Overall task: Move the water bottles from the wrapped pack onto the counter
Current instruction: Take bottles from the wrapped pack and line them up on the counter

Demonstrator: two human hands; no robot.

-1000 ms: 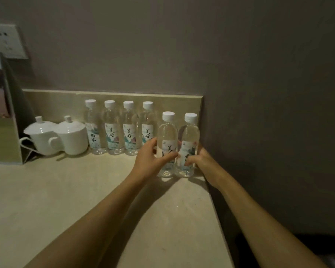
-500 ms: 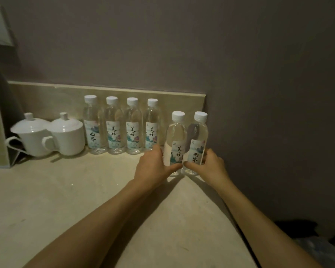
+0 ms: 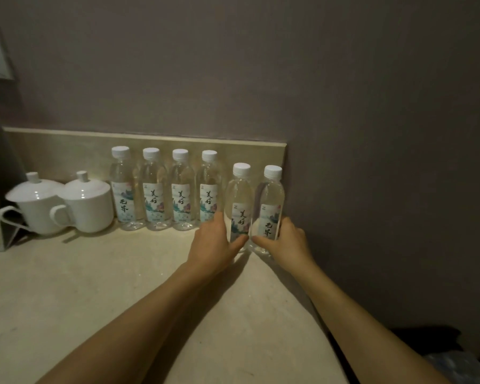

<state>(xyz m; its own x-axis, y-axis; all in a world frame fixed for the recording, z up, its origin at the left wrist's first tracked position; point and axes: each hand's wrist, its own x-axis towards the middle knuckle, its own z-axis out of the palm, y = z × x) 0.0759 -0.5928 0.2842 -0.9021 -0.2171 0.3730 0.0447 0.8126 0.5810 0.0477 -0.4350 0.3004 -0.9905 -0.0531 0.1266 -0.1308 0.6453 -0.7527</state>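
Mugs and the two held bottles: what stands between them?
Head view: four capped bottles in a row along the backsplash, between the mugs and the two held bottles.

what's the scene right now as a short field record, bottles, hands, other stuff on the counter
bottles on counter: six, all upright, white caps
back row: four bottles along the backsplash
front pair: two bottles, set nearer than the row, by the counter's right edge
left hand: gripping the front left bottle
right hand: gripping the front right bottle
other items: two white lidded cups left of the row
counter: beige
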